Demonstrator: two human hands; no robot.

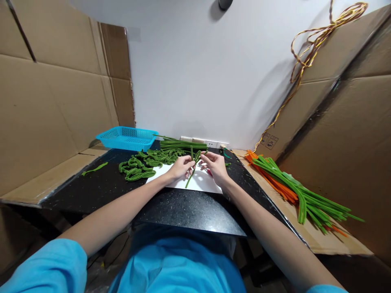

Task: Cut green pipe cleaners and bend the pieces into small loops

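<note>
Above a white sheet [198,185], both hands meet at a dark green pipe cleaner [190,179] bent into loops at its upper part, with a straight end pointing down toward me. My left hand [181,167] pinches it between thumb and fingertips. The thumb and fingers of my right hand [214,167] close on the looped part from the other side. Partly hidden by my right hand is a small red item [209,172] on the sheet. Left of the sheet lies a heap of looped green pipe cleaners [137,166].
Straight dark green pipe cleaners [180,145] lie behind the heap, near a socket strip [211,144]. A blue basket [128,138] stands back left. Bright green stems [314,199] and orange stems [279,188] lie on cardboard at right. Cardboard walls [61,89] flank the black table [189,205].
</note>
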